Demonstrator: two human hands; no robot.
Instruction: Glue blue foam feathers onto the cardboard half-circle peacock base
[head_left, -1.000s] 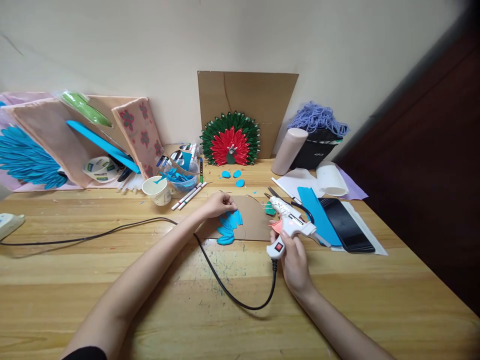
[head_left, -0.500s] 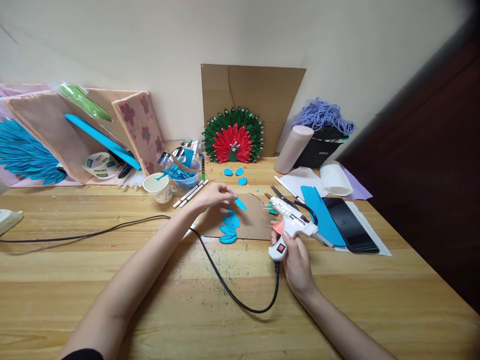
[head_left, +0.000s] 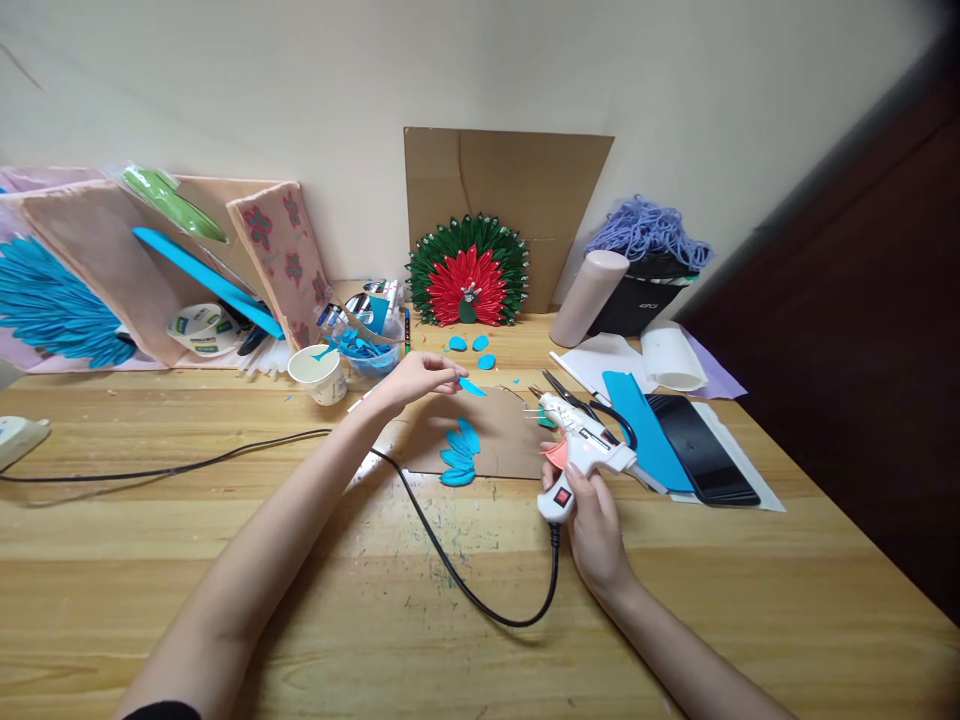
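Observation:
Between the thumb and fingers of my left hand (head_left: 429, 380) is a single blue petal (head_left: 472, 387), held above the back edge of a brown cardboard piece (head_left: 502, 450). Several blue petals (head_left: 459, 460) lie fanned on the cardboard's left part. My right hand (head_left: 596, 530) is wrapped round the handle of a white glue gun (head_left: 581, 440), whose nozzle points left over the cardboard's right side. Three loose blue petals (head_left: 486, 362) rest on the table behind the cardboard.
Behind stands a green and red peacock figure (head_left: 469, 275). A paper cup (head_left: 317, 375) and a tub of blue scraps (head_left: 367, 345) are at left. Scissors (head_left: 574, 393), blue sheet (head_left: 645, 430) and phone (head_left: 701, 450) lie right. A black cord (head_left: 450, 570) loops in front.
My left hand has moved slightly back and left with the petal, away from the fanned petals. My right hand and the glue gun have stayed nearly still.

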